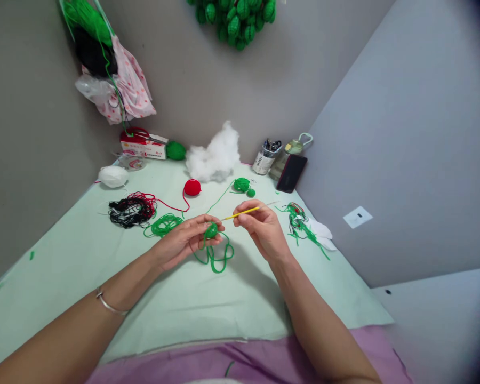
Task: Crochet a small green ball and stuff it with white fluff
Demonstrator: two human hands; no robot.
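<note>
My left hand (192,237) is closed on a small round green crochet piece (211,230), held between the thumb and fingers above the table. Loose green yarn (220,266) hangs in loops below it. In my right hand (260,224) is a crochet hook (246,213) with a yellow handle, gripped between thumb and fingers. Its thin metal tip points left and reaches the green piece; whether it is inside a stitch cannot be made out. A green yarn ball (241,185) lies beyond my hands, with a smaller green ball (251,193) beside it.
Behind are white stuffing (216,154), a red yarn ball (192,188) and a pen cup (264,160). A phone (292,173) leans against a bottle (280,160). Black yarn (130,212) and green yarn coils (166,225) lie left, yarn scraps (304,224) right. Red-handled scissors (138,133) rest on a box (154,146).
</note>
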